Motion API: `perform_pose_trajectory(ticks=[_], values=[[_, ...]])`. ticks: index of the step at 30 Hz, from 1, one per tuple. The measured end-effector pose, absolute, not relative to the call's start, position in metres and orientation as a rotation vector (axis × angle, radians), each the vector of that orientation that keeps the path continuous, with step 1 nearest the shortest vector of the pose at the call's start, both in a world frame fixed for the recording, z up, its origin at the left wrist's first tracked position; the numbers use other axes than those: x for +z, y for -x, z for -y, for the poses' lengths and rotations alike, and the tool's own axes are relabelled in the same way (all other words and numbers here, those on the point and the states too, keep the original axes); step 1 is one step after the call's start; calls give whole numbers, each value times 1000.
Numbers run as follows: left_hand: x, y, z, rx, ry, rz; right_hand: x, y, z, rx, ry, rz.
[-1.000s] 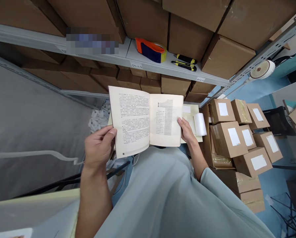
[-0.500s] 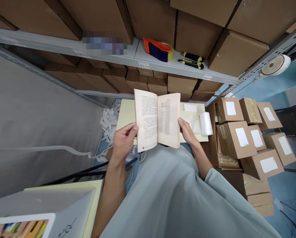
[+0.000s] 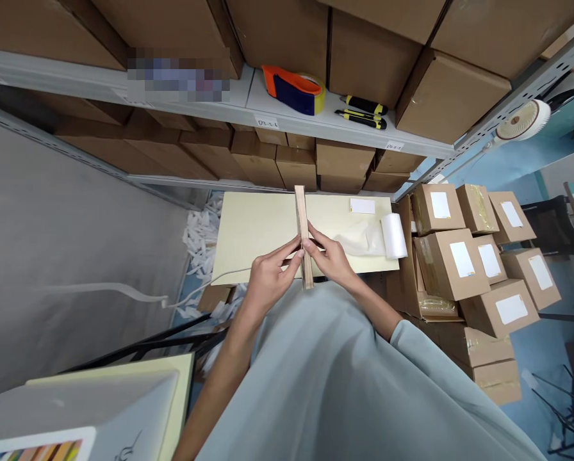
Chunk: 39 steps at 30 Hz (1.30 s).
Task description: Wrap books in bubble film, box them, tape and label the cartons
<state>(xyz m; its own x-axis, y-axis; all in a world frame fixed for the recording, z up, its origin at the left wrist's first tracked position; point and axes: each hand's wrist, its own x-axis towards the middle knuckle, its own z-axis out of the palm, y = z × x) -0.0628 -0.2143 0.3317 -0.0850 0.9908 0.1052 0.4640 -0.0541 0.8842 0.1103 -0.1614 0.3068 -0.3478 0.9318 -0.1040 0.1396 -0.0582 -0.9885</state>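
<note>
Your left hand (image 3: 270, 275) has its fingers and thumb on the left face of the book (image 3: 302, 224), a grip that pinches it from that side; the book looks closed and stands edge-on between your palms, its long axis running from the table's (image 3: 253, 234) far edge toward you, crossing the near edge midway between the corners. Your right hand (image 3: 334, 261) grips the opposite face, so neither hand is nearer. Further right, the label (image 3: 362, 205) lies by the far right corner, the white roll (image 3: 394, 235) along the right edge
</note>
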Motion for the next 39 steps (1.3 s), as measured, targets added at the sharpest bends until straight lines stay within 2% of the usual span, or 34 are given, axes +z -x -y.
perform_pose_trajectory(ticks=[10,18,23,39], values=[[329,58,209,1129,-1350,-1747,310,-107,162,1447,1182,1548],[308,136,200,1409,-755,-1732,311,-162,129,1428,1138,1262],[315,143,207,1413,-714,-1636,312,-180,133,1456,1147,1122],[314,136,211,1397,-719,-1573,310,-180,134,1476,1099,1203]])
